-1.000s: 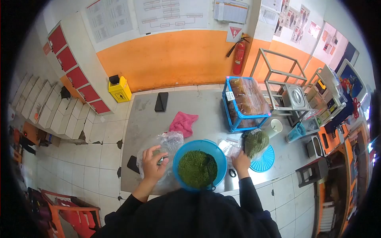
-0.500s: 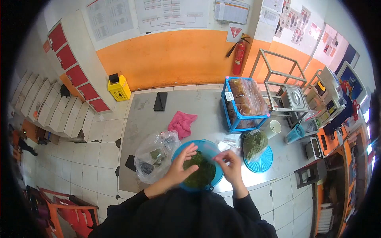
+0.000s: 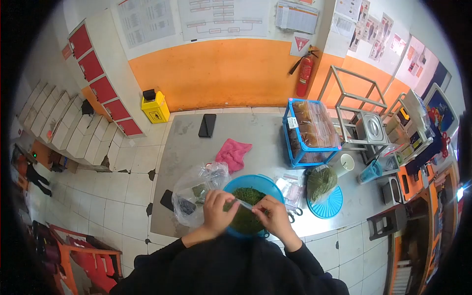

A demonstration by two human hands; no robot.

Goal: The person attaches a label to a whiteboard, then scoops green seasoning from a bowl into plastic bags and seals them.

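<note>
Both my hands are over a blue bowl (image 3: 277,188) of chopped green leaves (image 3: 247,195). Between them stretches a small clear plastic bag (image 3: 244,203). My left hand (image 3: 218,211) pinches one side of it, and my right hand (image 3: 272,216) pinches the other. Left of the bowl lies an open, crumpled plastic bag (image 3: 184,189) with a small green packet (image 3: 200,191) in it. Flat clear bags (image 3: 292,191) lie right of the bowl, with scissor handles (image 3: 296,213) below them.
A bag of green leaves (image 3: 321,183) rests on a blue lid (image 3: 325,204). Further back are a blue crate (image 3: 312,132), a white cup (image 3: 344,164), a pink cloth (image 3: 233,154) and a phone (image 3: 207,126). Another dark phone (image 3: 166,200) lies at the left edge.
My right hand has come from the flat bags to above the bowl, bringing a small clear bag. My left hand has left the crumpled bag and now grips the small bag too. The view has shifted slightly.
</note>
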